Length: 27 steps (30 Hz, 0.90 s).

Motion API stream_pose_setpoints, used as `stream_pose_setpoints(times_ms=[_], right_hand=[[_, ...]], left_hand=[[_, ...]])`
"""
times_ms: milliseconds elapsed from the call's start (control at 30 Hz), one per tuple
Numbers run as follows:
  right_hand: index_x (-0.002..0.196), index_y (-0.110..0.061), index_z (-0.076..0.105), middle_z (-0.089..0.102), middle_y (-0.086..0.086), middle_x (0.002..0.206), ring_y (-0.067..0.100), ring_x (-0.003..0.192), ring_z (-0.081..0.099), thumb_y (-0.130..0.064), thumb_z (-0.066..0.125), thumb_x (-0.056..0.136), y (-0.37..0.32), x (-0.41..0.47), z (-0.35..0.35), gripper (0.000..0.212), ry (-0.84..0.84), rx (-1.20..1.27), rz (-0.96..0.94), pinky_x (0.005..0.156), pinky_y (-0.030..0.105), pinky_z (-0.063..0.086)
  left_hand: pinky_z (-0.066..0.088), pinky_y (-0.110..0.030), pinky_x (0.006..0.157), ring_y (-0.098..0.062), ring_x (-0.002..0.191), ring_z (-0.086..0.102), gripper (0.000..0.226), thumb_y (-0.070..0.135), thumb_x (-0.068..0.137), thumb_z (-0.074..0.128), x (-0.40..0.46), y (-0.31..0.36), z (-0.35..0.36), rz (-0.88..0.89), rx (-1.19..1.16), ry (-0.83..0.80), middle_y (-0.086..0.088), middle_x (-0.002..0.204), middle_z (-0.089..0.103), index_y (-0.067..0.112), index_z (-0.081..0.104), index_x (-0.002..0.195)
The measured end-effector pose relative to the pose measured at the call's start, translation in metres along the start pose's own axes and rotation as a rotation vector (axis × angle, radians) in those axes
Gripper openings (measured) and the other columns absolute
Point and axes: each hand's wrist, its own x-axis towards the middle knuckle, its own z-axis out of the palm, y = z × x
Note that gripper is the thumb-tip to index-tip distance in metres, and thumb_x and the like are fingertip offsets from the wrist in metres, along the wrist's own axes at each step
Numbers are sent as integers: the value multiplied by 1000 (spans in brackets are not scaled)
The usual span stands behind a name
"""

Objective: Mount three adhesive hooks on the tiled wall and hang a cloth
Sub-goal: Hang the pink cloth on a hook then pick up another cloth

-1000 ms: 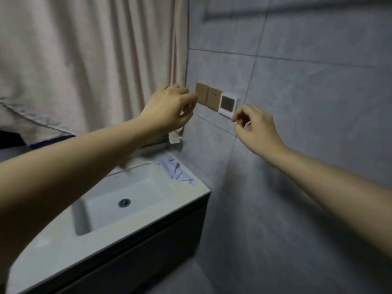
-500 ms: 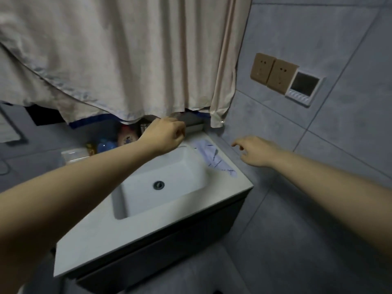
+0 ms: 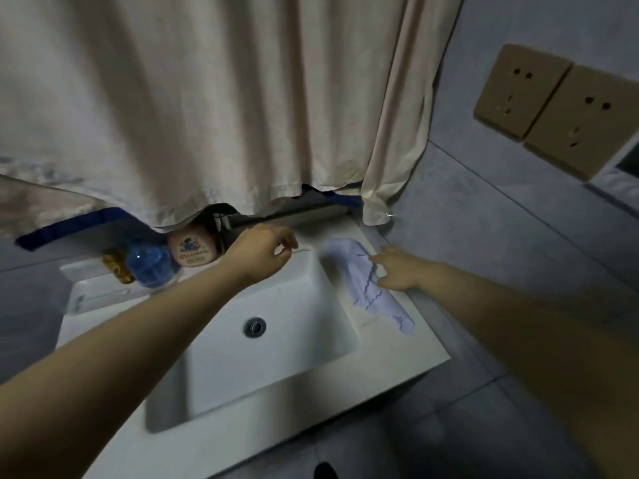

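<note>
Now right hand (image 3: pixel 403 271) fingers outstretched over cloth (image 3: pixel 363 281).

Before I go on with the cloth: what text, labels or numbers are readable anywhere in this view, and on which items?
Pink bottle behind the sink: a round label with a blue figure and a band of red characters, too blurred to read.
Blue bottle: no legible text.
Two tan wall sockets: no markings, only pin holes.
Cloth: wavy stitched lines, no words.
Nothing else carries text.
</note>
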Motion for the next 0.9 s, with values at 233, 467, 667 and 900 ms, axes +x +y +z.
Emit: stream_pose_setpoints(times_ms=[233,467,667,900], right_hand=[[157,-27,14,-1,17,163,31,150,12,-32,50,99,23,84,17,68,-150,66,63,119,32,20],[153,-19,32,26,5,160,24,143,34,-36,66,89,34,128,20,74,-216,402,125,108,29,34],[130,-12,63,58,9,139,25,125,56,-20,60,94,30,136,24,37,-2,493,71,106,32,44],[93,-7,78,73,2,80,11,74,62,-8,74,83,18,94,3,11,363,871,100,57,2,41]], left_hand=[[55,-38,82,-17,94,67,18,25,88,56,28,-39,55,-124,-94,-111,9,101,72,26,68,101],[52,-32,84,-16,95,66,17,18,91,59,47,-52,75,-165,-131,-171,5,103,72,23,69,104],[52,-35,87,-16,98,65,18,20,92,58,60,-47,72,-160,-138,-230,5,106,71,24,68,107],[50,-35,89,-18,99,64,23,24,93,58,73,-20,60,-99,-128,-270,1,119,61,26,63,116]])
